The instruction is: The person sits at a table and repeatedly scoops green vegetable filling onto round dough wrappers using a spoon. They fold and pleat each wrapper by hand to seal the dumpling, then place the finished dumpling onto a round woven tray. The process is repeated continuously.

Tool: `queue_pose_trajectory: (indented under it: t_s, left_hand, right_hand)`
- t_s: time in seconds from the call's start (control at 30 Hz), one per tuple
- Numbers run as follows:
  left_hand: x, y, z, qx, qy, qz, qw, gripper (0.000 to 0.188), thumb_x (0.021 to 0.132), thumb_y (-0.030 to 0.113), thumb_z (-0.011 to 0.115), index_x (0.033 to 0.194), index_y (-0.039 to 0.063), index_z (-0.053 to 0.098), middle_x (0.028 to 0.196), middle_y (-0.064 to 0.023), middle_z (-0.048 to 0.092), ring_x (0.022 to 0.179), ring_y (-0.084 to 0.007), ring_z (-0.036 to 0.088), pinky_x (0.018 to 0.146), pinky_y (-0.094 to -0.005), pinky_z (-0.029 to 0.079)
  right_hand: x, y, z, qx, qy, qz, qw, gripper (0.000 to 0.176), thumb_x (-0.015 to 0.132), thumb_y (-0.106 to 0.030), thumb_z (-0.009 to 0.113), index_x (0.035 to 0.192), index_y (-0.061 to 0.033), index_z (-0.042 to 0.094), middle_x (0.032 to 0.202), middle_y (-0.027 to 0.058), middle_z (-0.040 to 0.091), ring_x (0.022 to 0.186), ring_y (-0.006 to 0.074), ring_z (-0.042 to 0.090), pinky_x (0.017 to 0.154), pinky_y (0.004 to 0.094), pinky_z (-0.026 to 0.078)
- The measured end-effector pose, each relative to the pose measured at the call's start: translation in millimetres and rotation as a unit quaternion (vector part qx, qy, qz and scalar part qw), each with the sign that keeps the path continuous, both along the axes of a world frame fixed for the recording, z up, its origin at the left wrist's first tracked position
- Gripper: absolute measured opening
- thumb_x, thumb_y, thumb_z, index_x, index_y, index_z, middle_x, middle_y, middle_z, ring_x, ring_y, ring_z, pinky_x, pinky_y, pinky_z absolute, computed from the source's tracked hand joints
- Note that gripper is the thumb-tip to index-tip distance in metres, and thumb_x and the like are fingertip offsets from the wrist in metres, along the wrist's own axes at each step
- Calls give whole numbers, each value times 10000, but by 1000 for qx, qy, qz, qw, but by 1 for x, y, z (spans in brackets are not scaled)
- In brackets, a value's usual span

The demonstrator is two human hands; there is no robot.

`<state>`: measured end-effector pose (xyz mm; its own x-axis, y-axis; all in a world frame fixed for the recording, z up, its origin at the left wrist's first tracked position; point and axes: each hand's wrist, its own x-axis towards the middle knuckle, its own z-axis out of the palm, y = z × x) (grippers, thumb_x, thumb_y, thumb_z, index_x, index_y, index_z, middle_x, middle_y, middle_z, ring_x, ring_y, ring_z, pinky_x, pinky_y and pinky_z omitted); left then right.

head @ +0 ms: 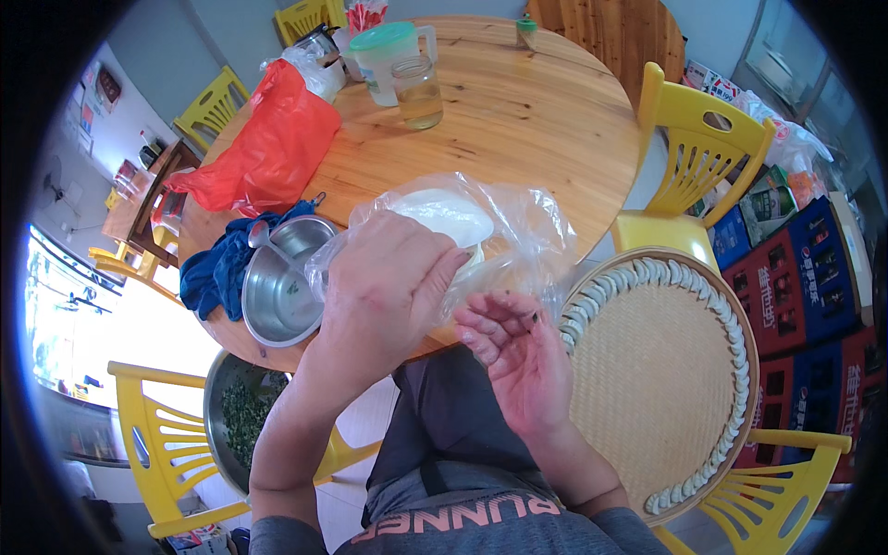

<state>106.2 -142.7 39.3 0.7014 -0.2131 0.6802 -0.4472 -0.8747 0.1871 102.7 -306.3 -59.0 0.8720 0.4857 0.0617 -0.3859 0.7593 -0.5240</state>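
Note:
My left hand (388,291) is raised over the near table edge with its back to the camera. Its fingertips are hidden, so I cannot tell what it holds. Close beside it my right hand (517,361) is turned palm up, fingers loosely curled, with small dark specks on them and nothing plainly held. Behind both lies a clear plastic bag (534,229) around a white rounded thing (444,211). A steel bowl (277,305) with a spoon (277,246) stands left of my left hand. To the right, a round woven tray (652,388) bears a curved row of dumplings (721,312).
A blue cloth (218,267) and red plastic bag (277,142) lie on the round wooden table (499,118), near a glass jar (417,94) and lidded pitcher (381,59). A large bowl of chopped greens (243,409) is at lower left. Yellow chairs (707,139) surround the table.

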Motion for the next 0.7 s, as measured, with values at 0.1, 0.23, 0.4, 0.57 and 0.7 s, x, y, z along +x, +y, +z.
queue_pose_trajectory:
  t_s: [0.1,0.23,0.4,0.57,0.7]
  left_hand:
    - [-13,-6,5,39,-26,-67,997,160,689,113,688,803,36,606,733,-75,538,749,-278,576,687,-381,459]
    - [-70,-28,-7,82,50,-99,990,181,709,154,718,822,41,634,820,-69,574,813,-234,578,717,-363,458]
    - [-152,2,-47,-55,125,-40,990,175,729,134,766,862,46,694,854,-77,637,768,-229,605,665,-351,478]
    - [-248,46,-124,-194,219,198,936,103,753,83,741,833,38,693,749,-79,624,659,-258,607,617,-363,489]
    - [-339,100,-168,-220,240,472,819,28,815,59,677,800,36,679,727,-115,607,650,-284,611,589,-363,474]
  right_hand:
    - [0,0,4,188,86,126,970,527,1054,-409,263,1348,-8,440,1314,195,546,1257,323,519,1064,477,420]
    - [-14,-19,6,273,213,204,916,632,1026,-502,273,1425,-24,378,1385,210,504,1303,351,478,1092,512,380]
    - [-34,-38,-23,-183,37,122,975,470,987,-267,512,1252,120,521,1284,238,581,1195,356,578,1038,430,451]
    - [-66,-21,-65,-398,-11,213,892,246,968,-145,575,1098,51,644,976,116,711,948,192,671,860,324,521]
    - [-96,54,-85,-484,-211,285,800,174,925,-145,646,990,7,698,852,55,710,775,91,639,725,266,513]
